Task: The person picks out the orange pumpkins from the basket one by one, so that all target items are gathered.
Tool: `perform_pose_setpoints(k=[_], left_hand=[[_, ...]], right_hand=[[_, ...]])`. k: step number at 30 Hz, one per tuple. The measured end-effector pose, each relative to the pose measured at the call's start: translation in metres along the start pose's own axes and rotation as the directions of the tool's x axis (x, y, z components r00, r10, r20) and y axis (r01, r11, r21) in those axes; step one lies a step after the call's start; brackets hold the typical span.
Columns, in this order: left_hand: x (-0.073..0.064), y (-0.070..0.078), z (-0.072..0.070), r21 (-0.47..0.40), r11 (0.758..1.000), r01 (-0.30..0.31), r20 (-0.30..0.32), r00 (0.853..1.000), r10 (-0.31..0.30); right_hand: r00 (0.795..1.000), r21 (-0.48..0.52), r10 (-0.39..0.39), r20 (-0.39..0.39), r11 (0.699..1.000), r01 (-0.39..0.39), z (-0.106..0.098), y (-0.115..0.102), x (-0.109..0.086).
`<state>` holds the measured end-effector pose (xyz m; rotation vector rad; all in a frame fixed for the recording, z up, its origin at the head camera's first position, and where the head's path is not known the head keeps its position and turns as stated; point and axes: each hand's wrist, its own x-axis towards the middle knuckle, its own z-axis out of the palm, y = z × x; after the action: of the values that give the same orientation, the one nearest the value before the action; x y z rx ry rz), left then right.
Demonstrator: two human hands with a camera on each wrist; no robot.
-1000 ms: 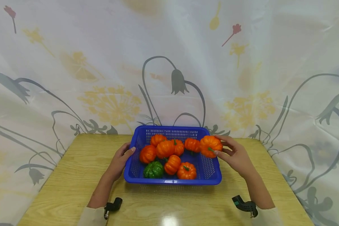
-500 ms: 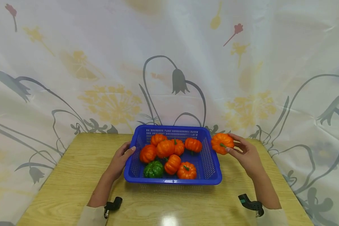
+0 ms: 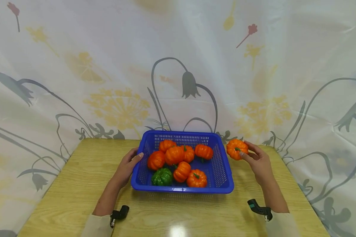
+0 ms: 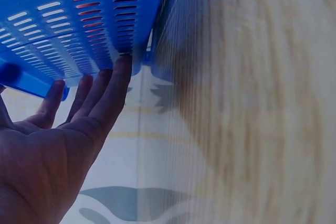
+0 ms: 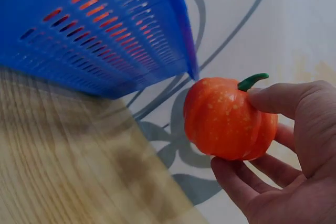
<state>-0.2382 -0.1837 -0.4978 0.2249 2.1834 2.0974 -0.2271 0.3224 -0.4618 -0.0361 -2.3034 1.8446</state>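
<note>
My right hand (image 3: 259, 161) holds a small orange pumpkin (image 3: 237, 149) with a green stem, off the right side of a blue plastic basket (image 3: 182, 189). In the right wrist view, the thumb presses near the stem of the pumpkin (image 5: 226, 119) and the fingers support its other side. My left hand (image 3: 127, 167) grips the basket's left side, thumb over the rim and fingers against the slotted outer wall (image 4: 100, 19). Inside the basket lie several orange pumpkins (image 3: 174, 155) and one green pumpkin (image 3: 162, 177), toward the left and middle.
The basket stands on a light wooden table (image 3: 178, 214). Behind the table hangs a pale floral-patterned curtain (image 3: 115, 59). Each wrist carries a small black camera, the left camera (image 3: 120, 213) and the right camera (image 3: 259, 209).
My right hand has carried the orange pumpkin rightward, from above the basket's right rim to outside it. The left hand and the basket have stayed in place.
</note>
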Motion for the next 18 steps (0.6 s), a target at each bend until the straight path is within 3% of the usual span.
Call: perform_pose_setpoints(k=[8,18], left_hand=[[0.001,0.000,0.000,0.003,1.000,0.017,-0.005,1.000,-0.017],[0.002,-0.002,0.000,0.012,1.000,0.007,-0.004,1.000,-0.007]], right_hand=[[0.992,-0.033,0.116,-0.040,0.993,-0.117,0.005,0.020,0.016],[0.981,-0.020,0.184,-0.055,0.983,-0.185,0.009,0.043,0.033]])
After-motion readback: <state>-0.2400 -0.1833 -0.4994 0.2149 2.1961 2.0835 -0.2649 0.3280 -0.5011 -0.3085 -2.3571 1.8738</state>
